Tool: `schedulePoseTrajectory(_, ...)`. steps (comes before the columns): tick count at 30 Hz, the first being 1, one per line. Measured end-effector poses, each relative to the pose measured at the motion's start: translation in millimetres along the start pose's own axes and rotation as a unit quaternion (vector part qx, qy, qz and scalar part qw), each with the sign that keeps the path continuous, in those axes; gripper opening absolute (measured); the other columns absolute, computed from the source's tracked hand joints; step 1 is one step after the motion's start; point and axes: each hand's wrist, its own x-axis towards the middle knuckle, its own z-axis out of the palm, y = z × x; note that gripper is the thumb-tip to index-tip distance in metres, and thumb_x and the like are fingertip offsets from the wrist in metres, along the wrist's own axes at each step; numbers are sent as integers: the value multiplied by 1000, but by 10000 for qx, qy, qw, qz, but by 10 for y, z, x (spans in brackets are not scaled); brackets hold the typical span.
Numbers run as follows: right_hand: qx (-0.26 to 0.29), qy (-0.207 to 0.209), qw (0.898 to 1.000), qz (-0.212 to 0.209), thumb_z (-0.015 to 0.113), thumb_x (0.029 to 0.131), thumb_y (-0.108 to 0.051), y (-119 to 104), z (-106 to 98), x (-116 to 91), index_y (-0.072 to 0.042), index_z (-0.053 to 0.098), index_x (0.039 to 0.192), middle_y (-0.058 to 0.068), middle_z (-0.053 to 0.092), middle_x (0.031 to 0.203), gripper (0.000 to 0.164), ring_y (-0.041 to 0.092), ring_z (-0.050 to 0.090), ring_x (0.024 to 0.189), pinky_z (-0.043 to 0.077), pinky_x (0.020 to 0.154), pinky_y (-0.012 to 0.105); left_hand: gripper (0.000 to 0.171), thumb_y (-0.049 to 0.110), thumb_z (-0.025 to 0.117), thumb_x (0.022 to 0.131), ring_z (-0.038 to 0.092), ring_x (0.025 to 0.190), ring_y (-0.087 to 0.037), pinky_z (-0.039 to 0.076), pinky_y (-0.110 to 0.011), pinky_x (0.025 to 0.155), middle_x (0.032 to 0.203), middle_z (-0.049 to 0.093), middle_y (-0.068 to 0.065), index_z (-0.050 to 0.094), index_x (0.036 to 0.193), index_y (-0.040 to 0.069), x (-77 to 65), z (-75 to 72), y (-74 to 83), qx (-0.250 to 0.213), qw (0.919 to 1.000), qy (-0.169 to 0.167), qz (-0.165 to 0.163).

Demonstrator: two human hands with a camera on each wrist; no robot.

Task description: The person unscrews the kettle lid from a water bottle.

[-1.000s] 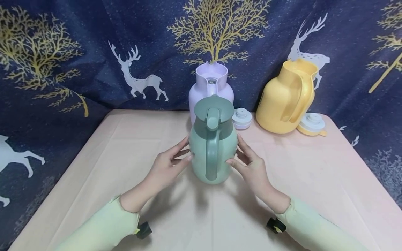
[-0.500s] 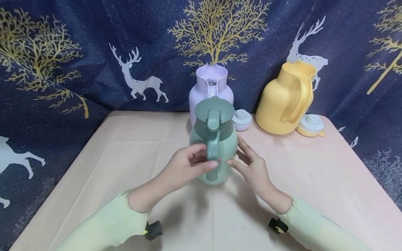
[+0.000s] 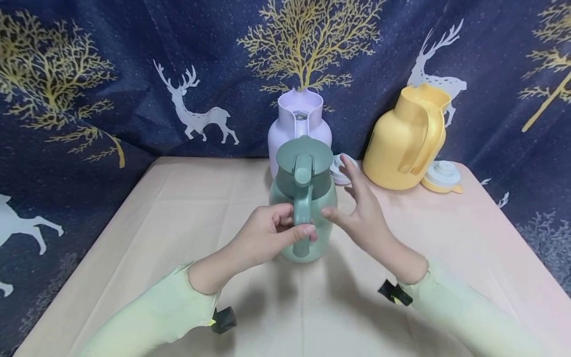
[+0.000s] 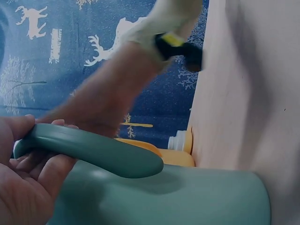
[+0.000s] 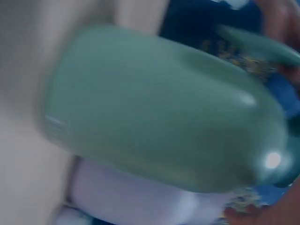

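Observation:
A green thermos jug [image 3: 323,213] with a darker green lid [image 3: 290,153] stands upright on the table, its handle [image 3: 302,210] facing me. My left hand [image 3: 263,233] grips that handle, thumb across the front and fingers wrapped behind, as the left wrist view also shows. At the jug's right side, my right hand [image 3: 366,218] is raised with fingers spread, the index finger up near lid height and the thumb close to the body. In the right wrist view the jug's smooth green body [image 5: 154,108] fills the middle, blurred.
Right behind the green jug stands a lidless lilac jug [image 3: 276,131], with a white-and-lilac stopper [image 3: 342,176] beside it. A lidless yellow jug [image 3: 392,148] is at the back right, next to a white-and-yellow stopper [image 3: 442,176]. A dark blue patterned cloth [image 3: 200,29] hangs behind the table.
My left hand has gone from the jug's left side to its handle and taken hold. My right hand has come off the right side and risen toward the lid. The jug has stayed put.

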Motion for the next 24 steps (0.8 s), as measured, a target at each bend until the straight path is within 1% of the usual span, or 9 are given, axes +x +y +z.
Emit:
schedulePoseTrajectory(4,-708,-606,9956,46,45,61,-101,-296,-122,277,-9,27,162,17,25,170,138,38,23,158,24,125,63,16,17,71,96,71,91,-4,55,-23,82,93,81,-11,73,102,2,-4,-11,11,102,9999,10,16)
schedulePoseTrajectory(5,-887,-740,9933,96,46,61,-101,-359,-150,331,-10,29,162,15,26,170,136,37,22,158,22,126,62,16,17,71,96,71,90,-3,54,-21,81,93,81,-11,73,102,3,-2,-14,15,119,9999,9,32)
schedulePoseTrajectory(6,-1028,-851,9910,132,50,65,-98,-415,-169,378,-11,31,161,15,29,169,131,36,23,158,20,127,61,16,18,71,96,70,89,-3,53,-21,79,92,81,-11,73,101,3,-2,-17,21,143,9999,5,54)
schedulePoseTrajectory(9,-1362,-1069,9844,301,66,80,-79,-556,-191,462,-13,36,159,12,35,167,108,34,28,157,24,127,58,15,16,70,96,70,89,-3,53,-20,77,92,81,-12,72,102,2,1,-24,30,104,9999,-27,127)
schedulePoseTrajectory(11,-1511,-1062,9819,410,75,86,-59,-605,-166,471,-13,38,159,10,37,166,94,33,28,156,25,127,56,15,16,70,97,71,89,-5,54,-21,79,92,80,-13,72,102,1,3,-26,22,84,9998,-43,172)
schedulePoseTrajectory(12,-1555,-1047,9812,457,77,87,-51,-620,-143,466,-13,38,158,9,37,166,90,32,28,156,25,127,56,15,15,70,97,71,90,-5,54,-22,80,92,80,-14,71,102,1,1,-26,14,60,9998,-62,187)
schedulePoseTrajectory(15,-1497,-884,9831,576,78,87,-46,-621,-61,429,-12,38,158,9,37,166,88,32,25,157,24,127,56,16,15,69,97,71,90,-6,55,-23,83,91,79,-14,71,103,1,-10,-19,-16,21,9998,-91,202)
schedulePoseTrajectory(20,-1187,-465,9907,466,76,89,-39,-586,60,380,-9,42,156,12,39,164,81,34,27,154,25,126,56,14,14,69,97,69,87,-5,54,-22,81,89,79,-15,71,101,0,-34,-15,-30,17,9995,-57,306)
schedulePoseTrajectory(24,-1060,-206,9934,376,74,88,-36,-572,93,378,-9,45,154,12,40,163,77,33,29,152,28,124,55,14,14,68,98,68,86,-4,53,-21,79,89,79,-15,71,100,1,-29,-26,-9,87,9990,-65,445)
